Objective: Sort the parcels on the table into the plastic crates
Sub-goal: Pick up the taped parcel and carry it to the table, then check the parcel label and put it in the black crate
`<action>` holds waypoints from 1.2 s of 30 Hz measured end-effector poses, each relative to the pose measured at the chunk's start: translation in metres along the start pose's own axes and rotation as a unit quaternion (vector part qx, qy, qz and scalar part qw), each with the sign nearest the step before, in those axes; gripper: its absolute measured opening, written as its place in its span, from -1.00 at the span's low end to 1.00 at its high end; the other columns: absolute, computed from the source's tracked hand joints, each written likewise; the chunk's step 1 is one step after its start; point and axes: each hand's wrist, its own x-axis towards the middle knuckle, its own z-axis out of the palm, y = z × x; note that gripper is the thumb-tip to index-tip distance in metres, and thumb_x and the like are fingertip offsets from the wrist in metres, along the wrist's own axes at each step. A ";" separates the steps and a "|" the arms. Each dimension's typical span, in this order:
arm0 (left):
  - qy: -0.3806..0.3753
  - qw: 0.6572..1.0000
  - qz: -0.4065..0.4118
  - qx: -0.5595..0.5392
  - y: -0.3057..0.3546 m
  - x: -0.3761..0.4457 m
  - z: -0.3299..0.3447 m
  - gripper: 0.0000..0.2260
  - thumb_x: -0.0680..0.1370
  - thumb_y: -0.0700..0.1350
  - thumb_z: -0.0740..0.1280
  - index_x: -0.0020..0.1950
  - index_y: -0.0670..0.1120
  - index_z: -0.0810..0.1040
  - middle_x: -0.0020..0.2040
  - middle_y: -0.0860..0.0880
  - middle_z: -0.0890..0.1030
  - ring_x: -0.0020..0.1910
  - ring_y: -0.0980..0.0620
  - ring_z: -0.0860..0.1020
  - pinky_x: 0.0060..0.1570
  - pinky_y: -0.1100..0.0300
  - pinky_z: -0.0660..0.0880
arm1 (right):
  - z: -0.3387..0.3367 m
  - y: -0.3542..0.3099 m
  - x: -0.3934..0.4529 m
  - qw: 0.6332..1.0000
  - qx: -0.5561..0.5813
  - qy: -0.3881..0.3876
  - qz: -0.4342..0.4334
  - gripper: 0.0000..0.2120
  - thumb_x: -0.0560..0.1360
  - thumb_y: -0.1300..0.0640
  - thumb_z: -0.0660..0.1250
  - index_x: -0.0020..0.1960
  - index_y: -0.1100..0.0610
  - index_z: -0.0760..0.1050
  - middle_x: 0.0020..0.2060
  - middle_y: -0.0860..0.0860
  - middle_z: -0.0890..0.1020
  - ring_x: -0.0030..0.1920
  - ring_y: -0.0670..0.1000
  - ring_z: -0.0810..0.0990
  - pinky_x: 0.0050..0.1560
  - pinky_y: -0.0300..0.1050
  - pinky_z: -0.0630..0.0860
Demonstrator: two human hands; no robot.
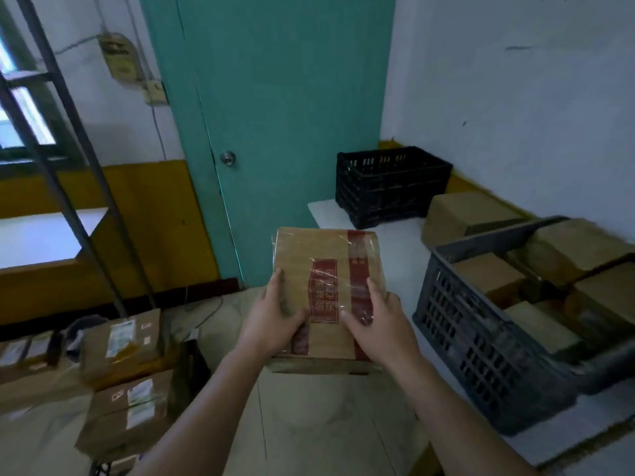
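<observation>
Both hands, left hand (275, 314) and right hand (376, 321), grasp brown cardboard parcel with red printed tape (326, 269), held in the air beside white table (405, 249). Grey plastic crate (481, 352) holds cartons; black plastic crate (391, 183) beyond.

Door: we see a teal door (275, 115) at the far centre, shut, with a round metal knob (227, 157) on its left edge.
Walls: we see white upper walls (515, 80) and a yellow lower band (147, 214).
Window: at far left, we see daylight through a window (20, 108).
Shelving: we see a grey metal rack (68, 125) leaning across the left.
Wall box: we see a yellowed box (118, 56) with wires left of the door.
Floor: we see pale tiles (309, 424) near us.
</observation>
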 end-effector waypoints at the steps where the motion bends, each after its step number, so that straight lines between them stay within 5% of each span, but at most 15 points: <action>1: -0.004 1.000 0.003 0.001 -0.001 0.019 0.001 -0.04 0.56 0.12 0.51 0.74 0.15 -0.07 0.60 -0.05 0.38 0.46 -0.05 0.48 0.34 -0.02 0.52 | 0.005 0.000 0.016 1.000 0.008 0.006 0.005 -0.06 0.57 -0.48 0.24 0.75 -0.12 -0.07 0.48 0.06 0.33 0.36 0.10 0.54 0.26 0.02 0.57; 4: -0.032 0.999 -0.001 0.006 -0.003 0.080 0.000 -0.04 0.54 0.13 0.52 0.73 0.20 -0.08 0.61 -0.04 0.36 0.46 -0.07 0.49 0.39 -0.11 0.54 | 0.018 0.000 0.063 0.999 0.031 0.024 0.033 -0.08 0.58 -0.46 0.26 0.75 -0.11 -0.02 0.48 0.07 0.35 0.35 0.11 0.56 0.25 0.02 0.59; 8: -0.058 0.998 0.012 0.003 -0.004 0.157 0.006 -0.05 0.56 0.12 0.52 0.74 0.20 -0.08 0.59 -0.04 0.37 0.43 -0.05 0.51 0.21 0.12 0.53 | 0.029 0.003 0.122 0.997 0.039 0.048 0.045 -0.10 0.57 -0.48 0.25 0.74 -0.10 0.02 0.44 0.06 0.37 0.31 0.11 0.59 0.21 0.03 0.60; 14: -0.124 0.992 0.027 0.017 -0.010 0.252 0.037 -0.05 0.57 0.15 0.49 0.74 0.18 -0.11 0.63 -0.06 0.36 0.52 -0.11 0.45 0.45 -0.02 0.40 | 0.035 0.025 0.191 0.993 0.009 0.057 0.104 -0.13 0.58 -0.46 0.26 0.73 -0.16 0.00 0.35 0.04 0.39 0.23 0.13 0.61 0.15 0.03 0.61; 18: -0.176 0.981 0.085 0.017 -0.010 0.327 0.065 -0.06 0.58 0.09 0.49 0.75 0.16 -0.10 0.59 -0.04 0.44 0.47 -0.09 0.51 0.36 0.08 0.43 | 0.049 0.037 0.234 0.983 -0.007 0.096 0.159 -0.16 0.62 -0.38 0.29 0.74 -0.13 0.01 0.33 0.07 0.41 0.18 0.17 0.61 0.06 -0.04 0.52; 25: -0.312 0.937 0.159 -0.017 -0.005 0.430 0.102 -0.11 0.58 0.09 0.50 0.72 0.23 -0.03 0.42 0.13 0.48 0.31 0.14 0.52 0.30 0.20 0.44 | 0.059 0.049 0.288 0.959 0.003 0.129 0.251 -0.15 0.63 -0.38 0.28 0.74 -0.20 -0.10 0.34 0.10 0.40 0.16 0.20 0.60 0.14 0.05 0.58; 29: -0.369 0.914 0.171 0.011 -0.010 0.473 0.137 -0.10 0.45 0.35 0.48 0.64 0.36 0.02 0.42 0.05 0.48 0.32 0.00 0.59 0.32 -0.07 0.58 | 0.062 0.069 0.304 0.950 0.020 0.126 0.286 -0.18 0.60 -0.43 0.26 0.70 -0.28 -0.07 0.34 0.08 0.41 0.15 0.18 0.60 0.21 0.10 0.60; 36: -0.436 0.879 0.177 0.079 0.004 0.526 0.206 0.07 0.46 0.33 0.42 0.71 0.21 -0.27 0.51 -0.09 0.28 0.40 -0.14 0.49 0.36 0.02 0.48 | 0.058 0.124 0.346 0.938 0.019 0.124 0.324 -0.17 0.56 -0.42 0.27 0.67 -0.31 -0.08 0.35 0.06 0.41 0.21 0.17 0.60 0.24 0.15 0.61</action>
